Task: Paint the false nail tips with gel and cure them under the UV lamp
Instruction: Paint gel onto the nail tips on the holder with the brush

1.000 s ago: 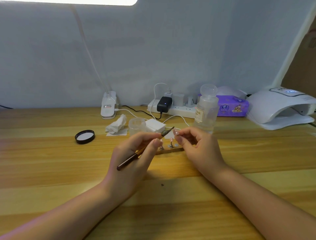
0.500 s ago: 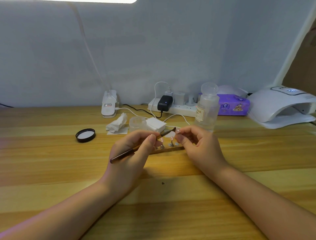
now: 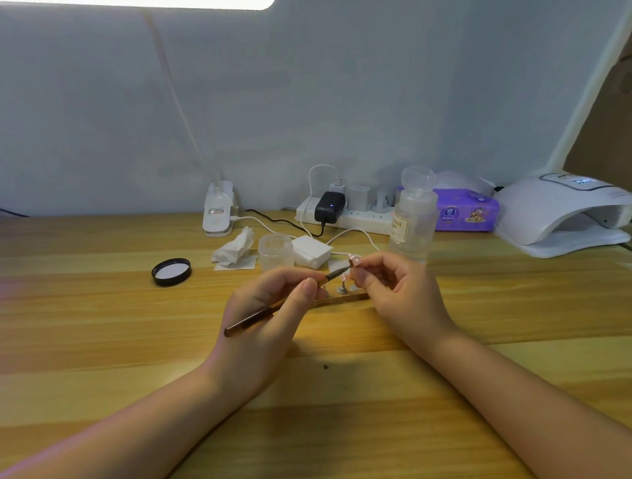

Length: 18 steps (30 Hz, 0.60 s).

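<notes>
Power strip (image 3: 355,218), tissue pack (image 3: 466,210) (possibly wipes), table (image 3: 102,324).

Pretty bright overall, soft light coming from the lit panel (image 3: 136,3) overhead. Shadows on the wooden counter (image 3: 102,324) stay faint. Whole shot's a bit soft, with purple fringing and wide-angle bending toward the edges.

The counter (image 3: 102,335) is pale wood with a visible lengthwise grain and a soft satin sheen. The UV lamp (image 3: 561,212) has a smooth, glossy white plastic shell, and the pump bottle (image 3: 412,222) and small jar (image 3: 275,251) are clear plastic. The crumpled tissue (image 3: 234,251) looks soft and matt, the brush handle (image 3: 260,316) dark and glossy.
</notes>
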Each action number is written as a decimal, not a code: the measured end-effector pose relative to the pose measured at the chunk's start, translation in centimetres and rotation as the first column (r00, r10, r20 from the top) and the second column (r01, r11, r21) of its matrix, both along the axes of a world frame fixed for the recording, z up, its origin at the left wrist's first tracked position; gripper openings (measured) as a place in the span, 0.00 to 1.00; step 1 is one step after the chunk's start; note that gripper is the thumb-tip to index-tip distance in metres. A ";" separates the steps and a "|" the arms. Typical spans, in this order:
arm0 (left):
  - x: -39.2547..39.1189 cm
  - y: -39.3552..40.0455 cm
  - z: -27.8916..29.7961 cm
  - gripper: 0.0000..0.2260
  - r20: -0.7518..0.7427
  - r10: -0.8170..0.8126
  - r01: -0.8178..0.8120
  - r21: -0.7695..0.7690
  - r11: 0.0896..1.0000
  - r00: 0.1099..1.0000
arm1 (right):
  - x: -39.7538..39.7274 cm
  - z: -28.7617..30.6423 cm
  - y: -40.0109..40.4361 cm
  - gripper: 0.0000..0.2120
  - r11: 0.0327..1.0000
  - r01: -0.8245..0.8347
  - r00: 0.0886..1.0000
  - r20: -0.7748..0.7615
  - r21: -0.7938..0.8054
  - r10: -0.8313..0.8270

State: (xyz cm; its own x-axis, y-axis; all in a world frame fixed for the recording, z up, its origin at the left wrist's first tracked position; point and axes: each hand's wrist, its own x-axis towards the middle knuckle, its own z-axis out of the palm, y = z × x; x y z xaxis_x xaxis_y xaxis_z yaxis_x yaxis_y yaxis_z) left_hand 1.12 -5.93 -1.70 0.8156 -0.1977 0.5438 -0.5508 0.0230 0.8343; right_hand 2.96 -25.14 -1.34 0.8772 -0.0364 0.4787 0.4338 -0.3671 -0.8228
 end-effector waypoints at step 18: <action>0.2 -0.1 -0.1 0.08 0.059 0.084 -0.084 -0.001 0.996 0.995 | 0.0 0.1 0.0 0.07 1.000 0.009 0.999 0.044 -0.027 -0.008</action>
State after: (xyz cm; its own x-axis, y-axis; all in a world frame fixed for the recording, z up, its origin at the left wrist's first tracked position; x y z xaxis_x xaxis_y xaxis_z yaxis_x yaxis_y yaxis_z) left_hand 1.32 -6.05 -1.79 0.7961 -0.1313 0.5908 -0.5985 -0.0267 0.8006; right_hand 2.95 -25.17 -1.21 0.8551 -0.0302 0.5175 0.4660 -0.3926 -0.7929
